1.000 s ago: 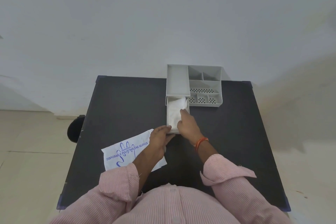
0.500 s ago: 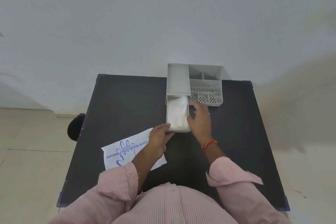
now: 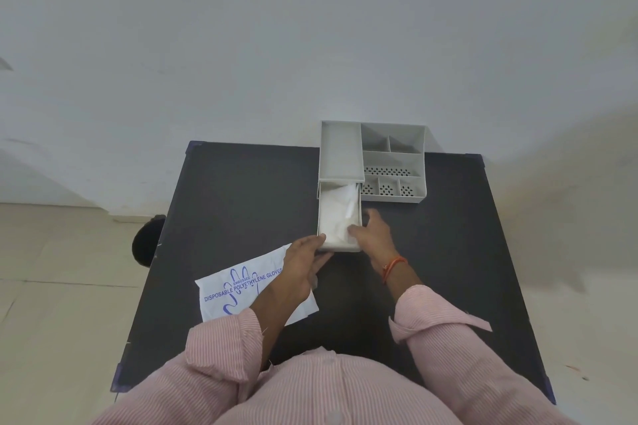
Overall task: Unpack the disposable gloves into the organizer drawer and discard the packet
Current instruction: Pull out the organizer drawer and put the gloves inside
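Gloves [image 3: 340, 217] lie in the pulled-out drawer [image 3: 340, 247] of the grey organizer [image 3: 393, 162]. They form a loose white stack just beyond both hands, and one fold stands up a little beside the right wall. The left hand [image 3: 303, 262] holds the near left corner of the drawer, with the thumb on the rim and the fingers curled at the front. The right hand [image 3: 374, 235] is at the right wall. Its thumb lies over the rim onto the gloves and its fingers curl along the outside, so it grips this wall.

I judge the gloves to be very light, thin, slippery film that springs up easily. It is better to press them flat than to pinch them. The drawer looks stiff and light, and a push on its front wall should close it.

The packet [image 3: 234, 290] lies flat on the table [image 3: 241, 200] under the left forearm. It seems empty and soft, so a pinch at the edge left of the wrist should lift it.
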